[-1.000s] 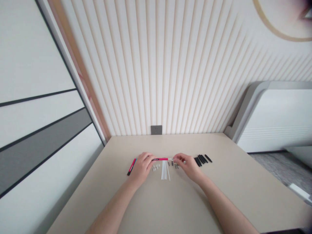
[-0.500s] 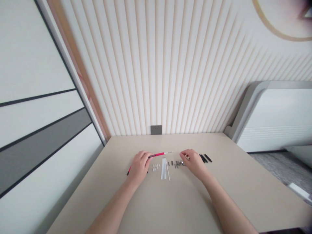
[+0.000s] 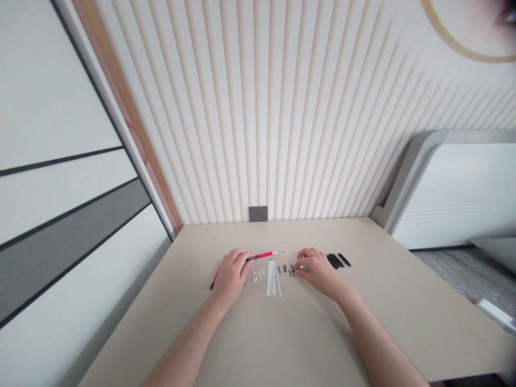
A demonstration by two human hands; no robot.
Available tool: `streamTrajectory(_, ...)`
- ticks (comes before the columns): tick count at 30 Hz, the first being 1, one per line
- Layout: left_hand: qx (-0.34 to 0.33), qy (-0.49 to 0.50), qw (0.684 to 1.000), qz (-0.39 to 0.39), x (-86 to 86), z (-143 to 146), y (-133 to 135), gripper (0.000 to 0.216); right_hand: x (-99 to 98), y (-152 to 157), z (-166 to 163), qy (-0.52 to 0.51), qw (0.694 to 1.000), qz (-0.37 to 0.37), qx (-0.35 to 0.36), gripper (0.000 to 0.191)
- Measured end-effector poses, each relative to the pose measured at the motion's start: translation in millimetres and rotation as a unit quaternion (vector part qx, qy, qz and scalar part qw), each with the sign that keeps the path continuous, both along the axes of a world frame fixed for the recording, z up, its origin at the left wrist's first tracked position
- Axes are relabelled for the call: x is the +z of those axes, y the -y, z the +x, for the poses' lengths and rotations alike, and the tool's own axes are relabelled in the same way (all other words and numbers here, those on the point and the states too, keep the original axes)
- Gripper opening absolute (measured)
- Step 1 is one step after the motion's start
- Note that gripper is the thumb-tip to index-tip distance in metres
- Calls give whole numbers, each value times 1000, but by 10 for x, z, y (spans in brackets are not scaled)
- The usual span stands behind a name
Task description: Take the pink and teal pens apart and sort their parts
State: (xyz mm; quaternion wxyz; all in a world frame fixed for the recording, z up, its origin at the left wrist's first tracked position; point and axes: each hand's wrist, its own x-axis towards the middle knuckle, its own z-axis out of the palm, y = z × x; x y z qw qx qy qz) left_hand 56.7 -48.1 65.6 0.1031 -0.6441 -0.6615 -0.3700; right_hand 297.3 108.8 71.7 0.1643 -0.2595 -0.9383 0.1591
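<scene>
My left hand [image 3: 233, 273] is closed round a red-and-black pen barrel [image 3: 264, 255]. A thin white refill [image 3: 279, 251] with a greyish tip sticks out of the barrel's right end. My right hand [image 3: 316, 269] is low over small metal parts [image 3: 291, 273], its fingers curled together. Shiny silver pieces [image 3: 304, 267] show between its thumb and fingers; whether they are gripped or lie on the table is hard to see. Between the hands lie several white refills [image 3: 271, 279] and small white caps [image 3: 257, 276].
Several black pen parts [image 3: 337, 260] lie right of my right hand. Another red-and-black barrel [image 3: 213, 280] is partly hidden behind my left hand. The beige table [image 3: 258, 333] meets a ribbed wall with a dark socket [image 3: 258, 214]. A grey-white headboard [image 3: 451, 188] stands right.
My right hand has lowered from above the metal parts onto them, its fingers now over the silver pieces. The left hand and its pen have stayed nearly still.
</scene>
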Motion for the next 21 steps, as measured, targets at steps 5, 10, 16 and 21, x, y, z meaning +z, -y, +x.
streamTrajectory(5,-1,0,1000,-5,-5,-4,1,14,-6,-10,-10,-11,1000,-19,-3,12)
streamTrajectory(10,-2,2,1000,-7,1,1,2,14,-21,-30,-7,-11,1000,-12,-14,13)
streamTrajectory(16,-1,0,1000,-11,5,2,2,14,-7,-33,-14,-45,999,10,-30,24)
streamTrajectory(21,2,2,1000,-23,-4,-3,7,13,-25,-213,87,-95,985,7,-142,29)
